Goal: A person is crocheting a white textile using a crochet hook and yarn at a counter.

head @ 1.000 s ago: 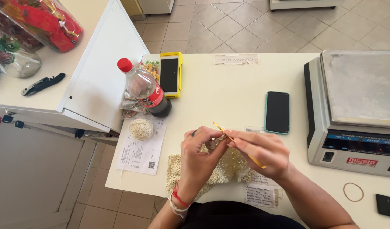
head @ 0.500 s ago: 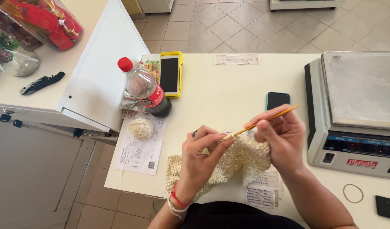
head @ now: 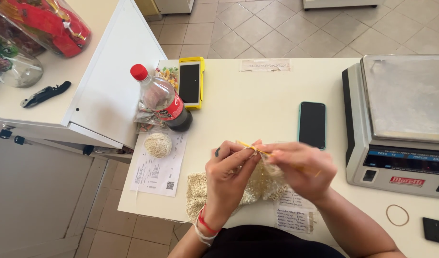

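My left hand (head: 227,177) grips the top edge of a cream crocheted piece (head: 257,187) that lies at the near edge of the white table (head: 257,100). My right hand (head: 303,169) holds a thin yellow crochet hook (head: 250,147) whose tip points left into the stitches by my left fingers. Both hands meet over the fabric. A cream yarn ball (head: 157,145) rests on a printed sheet (head: 158,168) to the left. The lower part of the fabric is hidden under my hands.
A plastic soda bottle with a red cap (head: 163,100) lies by a yellow-cased phone (head: 191,82). A dark phone (head: 312,124) lies right of centre. A metal weighing scale (head: 401,119) fills the right side. A rubber band (head: 397,215) and a paper note (head: 295,217) lie near.
My right hand came down and left from its raised position, bringing the hook back into the fabric. The dark phone is fully uncovered again. My left hand stayed on the piece.
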